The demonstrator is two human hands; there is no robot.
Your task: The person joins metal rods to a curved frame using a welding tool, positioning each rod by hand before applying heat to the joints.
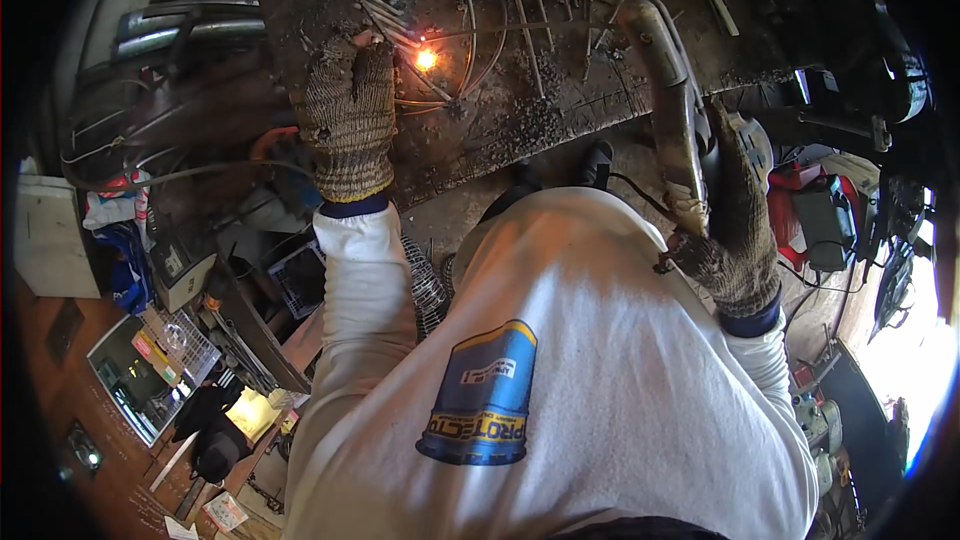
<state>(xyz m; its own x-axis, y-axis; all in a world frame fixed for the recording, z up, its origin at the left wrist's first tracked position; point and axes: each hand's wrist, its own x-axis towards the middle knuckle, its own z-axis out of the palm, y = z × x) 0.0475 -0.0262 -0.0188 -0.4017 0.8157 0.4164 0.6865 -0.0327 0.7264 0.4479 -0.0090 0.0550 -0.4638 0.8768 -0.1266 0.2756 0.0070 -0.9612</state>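
Clasping the handle [672,100] likely spares my right hand [738,252] the glow [427,60].
Left hand [350,115] probably steadies rods [378,8]; its grip I can't tell.

Bold capitals, upside down in this view, run along the wider end of a blue tapered print [485,395] on the white shirt [640,390]; smaller letters stand on its pale label [488,372]. Pale writing on the brown surface [120,440] at lower left is too small to read
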